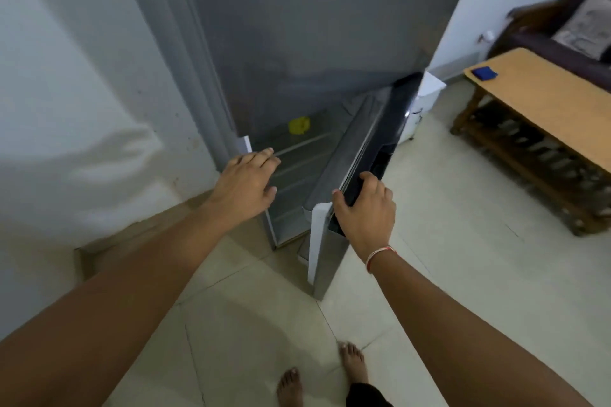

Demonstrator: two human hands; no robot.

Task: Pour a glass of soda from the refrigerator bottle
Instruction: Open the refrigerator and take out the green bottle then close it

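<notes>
Right hand (365,208) gripped the dark upper edge of the lower refrigerator door (355,155), fingers curled over the top and thumb pressed against the door's inner side, with the door swung partly open toward the person. Beyond it stood the grey refrigerator (297,26) itself, the biggest thing in view, its upper door shut and its body set against a pale wall (66,76) on the left. Pale floor tiles (446,258) spread below, and two bare feet showed at the bottom edge. To the right, well apart from the refrigerator, a wooden counter (545,99) with a slatted lower rack stood in front of a dark sofa (562,43) bearing a patterned cushion (588,26). The left hand (246,182) hovered open at the mouth of the lower compartment, fingers spread and holding nothing, just beside the cabinet's left edge. Inside, wire shelves (294,149) could be made out, and on one sat a small yellow object (299,125) (too blurred to tell what it was). No soda bottle could be made out in the dim interior. A small blue item (484,72) lay on the counter's near end, and a thin thread band (380,256) circled the right wrist.
</notes>
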